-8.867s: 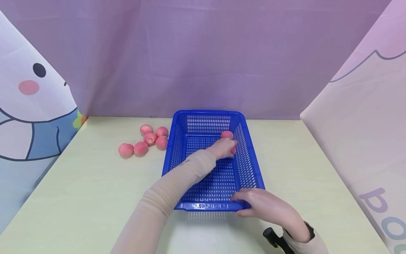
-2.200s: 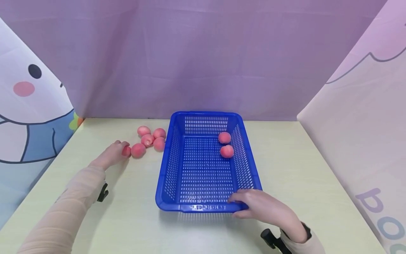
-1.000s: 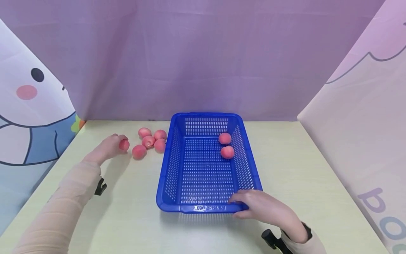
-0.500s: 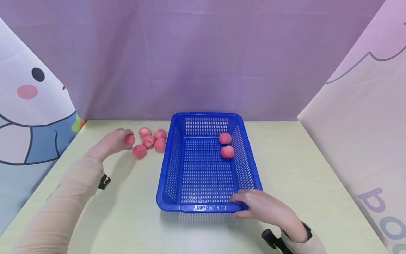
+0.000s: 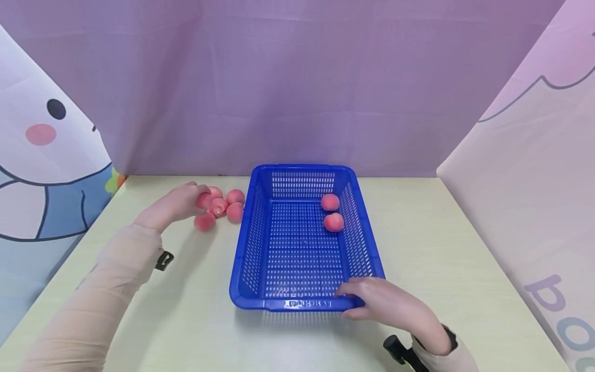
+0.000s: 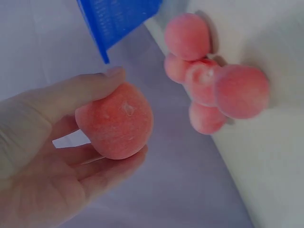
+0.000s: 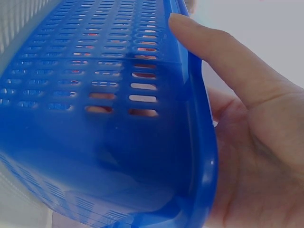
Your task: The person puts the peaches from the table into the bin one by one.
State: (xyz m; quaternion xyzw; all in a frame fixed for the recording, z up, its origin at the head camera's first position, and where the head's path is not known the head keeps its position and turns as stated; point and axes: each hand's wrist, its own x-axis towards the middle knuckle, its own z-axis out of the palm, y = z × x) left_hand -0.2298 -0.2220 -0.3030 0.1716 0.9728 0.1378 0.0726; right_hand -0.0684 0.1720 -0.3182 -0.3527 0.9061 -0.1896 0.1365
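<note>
One corner of a blue basket (image 5: 297, 305), the near right one, is in the grip of the right hand (image 5: 383, 304), its fingers over the rim and its thumb against the outside. That wrist lies low, with a black fitting (image 5: 403, 353) sticking out beside it. Beyond this hand, inside the basket, two peaches (image 5: 333, 222) lie by the right wall, one just behind the other. Left of the basket, the left hand (image 5: 175, 205) is clamped on a held peach (image 6: 116, 123), which sits near the fingertips, thumb on one side and fingers on the other, raised above the table (image 5: 186, 320). The left arm, in a pale sleeve (image 5: 111, 279), stretches forward from the near left, fingertips pointing toward the basket. Close to the held peach, five peaches (image 5: 218, 207) lie clustered on the table, near the basket's left wall. Behind everything hangs a purple cloth (image 5: 297, 88); a printed panel (image 5: 32, 170) with a cartoon figure stands at the left.
</note>
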